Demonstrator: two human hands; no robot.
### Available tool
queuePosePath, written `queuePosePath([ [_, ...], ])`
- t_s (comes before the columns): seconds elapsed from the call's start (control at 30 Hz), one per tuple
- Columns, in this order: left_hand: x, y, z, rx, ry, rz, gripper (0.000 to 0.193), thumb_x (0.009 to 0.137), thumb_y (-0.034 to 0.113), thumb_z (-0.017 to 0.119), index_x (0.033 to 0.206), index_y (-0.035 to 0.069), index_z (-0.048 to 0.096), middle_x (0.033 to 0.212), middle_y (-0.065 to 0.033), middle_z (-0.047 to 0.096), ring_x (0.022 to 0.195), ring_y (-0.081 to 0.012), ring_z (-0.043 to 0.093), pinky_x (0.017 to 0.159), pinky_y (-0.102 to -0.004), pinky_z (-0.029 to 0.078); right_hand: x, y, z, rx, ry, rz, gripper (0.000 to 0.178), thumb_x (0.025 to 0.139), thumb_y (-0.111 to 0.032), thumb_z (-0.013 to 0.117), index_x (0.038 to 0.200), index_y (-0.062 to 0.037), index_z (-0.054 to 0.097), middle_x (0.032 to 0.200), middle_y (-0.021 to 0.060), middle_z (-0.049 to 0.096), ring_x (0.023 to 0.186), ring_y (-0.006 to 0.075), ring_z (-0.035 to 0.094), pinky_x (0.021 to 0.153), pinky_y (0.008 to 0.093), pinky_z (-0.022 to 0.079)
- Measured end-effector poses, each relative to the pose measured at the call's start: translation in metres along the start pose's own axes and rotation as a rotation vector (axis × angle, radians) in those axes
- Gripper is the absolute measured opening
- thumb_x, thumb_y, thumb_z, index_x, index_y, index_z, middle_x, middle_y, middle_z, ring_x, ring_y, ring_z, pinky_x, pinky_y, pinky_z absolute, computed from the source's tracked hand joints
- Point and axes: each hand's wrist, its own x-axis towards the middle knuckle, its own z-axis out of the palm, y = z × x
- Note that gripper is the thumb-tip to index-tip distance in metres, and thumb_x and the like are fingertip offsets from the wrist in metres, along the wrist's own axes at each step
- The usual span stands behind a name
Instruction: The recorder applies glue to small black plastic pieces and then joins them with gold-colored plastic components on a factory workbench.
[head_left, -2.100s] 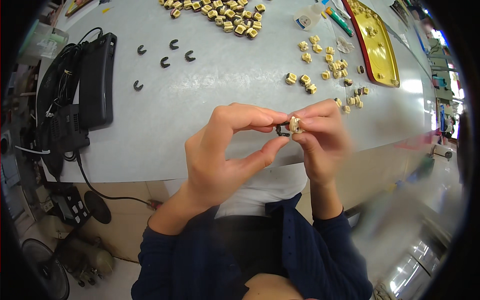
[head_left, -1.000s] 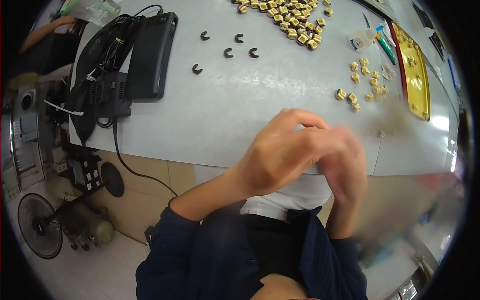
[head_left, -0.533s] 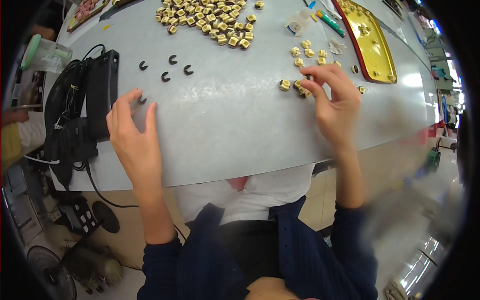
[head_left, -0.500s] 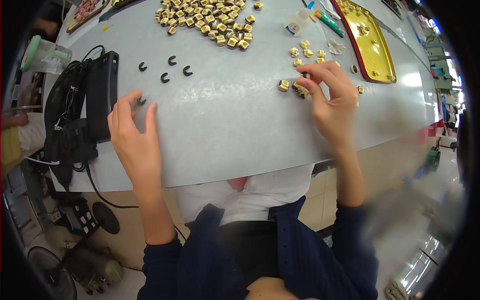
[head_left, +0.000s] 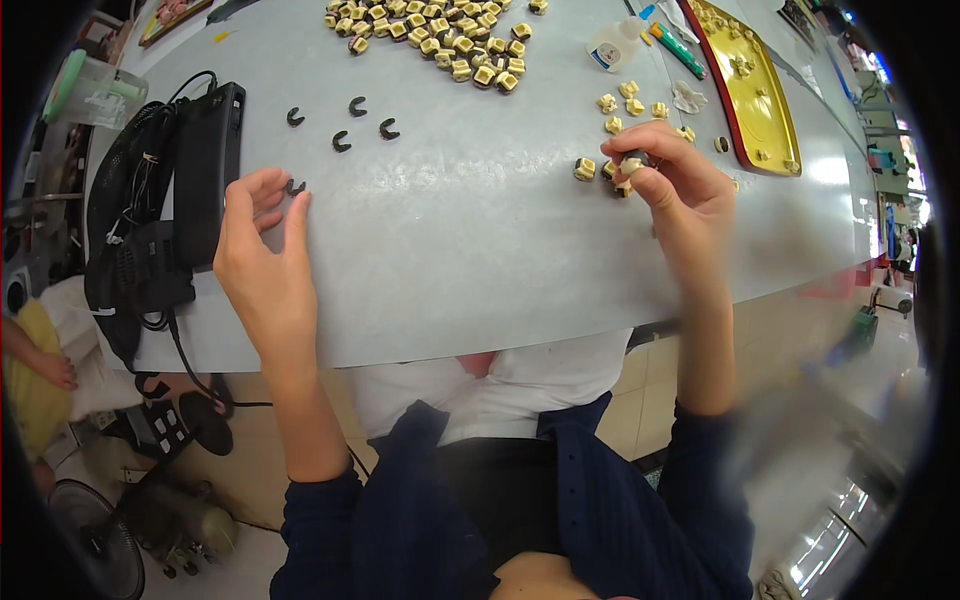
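My left hand rests at the left of the table, thumb and fingertips meeting a black C-shaped piece. Several similar black C-shaped pieces lie loose just beyond it. Raised a little over the table on the right, my right hand pinches a small cream-and-black block between thumb and fingers. Below and beside that hand sit more cream-and-black blocks, partly covered by the fingers. Farther back are several small cream pieces without visible black.
A heap of cream-and-black blocks covers the far middle. At the back right are a squeeze bottle, a green tube, crumpled tissue and a yellow tray with red rim. A black box with cables borders the left.
My left thumb and fingers have drawn together at the black C-shaped piece. My right hand has turned, showing more of the block it holds. The view has shifted slightly.
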Motion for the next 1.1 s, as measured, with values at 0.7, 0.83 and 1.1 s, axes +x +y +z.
queuePosePath([
  [0.7, -0.004, 0.000, 0.010, -0.260, 0.075, 0.140, 0.033, 0.077, -0.005, 0.067, 0.107, 0.001, 0.055, 0.099, -0.0110, 0.067, 0.091, -0.0198, 0.066, 0.080, -0.0317, 0.053, 0.040, 0.005, -0.040, -0.860, -0.341, -0.179, 0.027, 0.082, 0.009, 0.062, 0.106, -0.0036, 0.066, 0.095, 0.0081, 0.061, 0.085, 0.0217, 0.061, 0.073, 0.0300, 0.050],
  [0.83, -0.006, -0.001, 0.011, -0.301, 0.054, 0.188, 0.032, 0.077, -0.006, 0.068, 0.105, 0.001, 0.055, 0.099, -0.0108, 0.066, 0.091, -0.0197, 0.066, 0.080, -0.0313, 0.053, 0.042, 0.004, -0.034, -0.785, -0.336, -0.119, 0.016, 0.081, 0.006, 0.065, 0.095, -0.0005, 0.062, 0.093, 0.0080, 0.062, 0.083, 0.0216, 0.063, 0.073, 0.0307, 0.050],
  [1.1, -0.023, 0.010, 0.015, -0.462, 0.023, 0.345, 0.037, 0.072, -0.010, 0.073, 0.103, -0.001, 0.055, 0.099, -0.0115, 0.067, 0.090, -0.0184, 0.065, 0.080, -0.0291, 0.053, 0.026, -0.001, -0.017, -0.505, -0.102, -0.126, 0.017, 0.083, 0.001, 0.068, 0.098, 0.0017, 0.061, 0.094, 0.0095, 0.066, 0.083, 0.0163, 0.064, 0.072, 0.0286, 0.054],
])
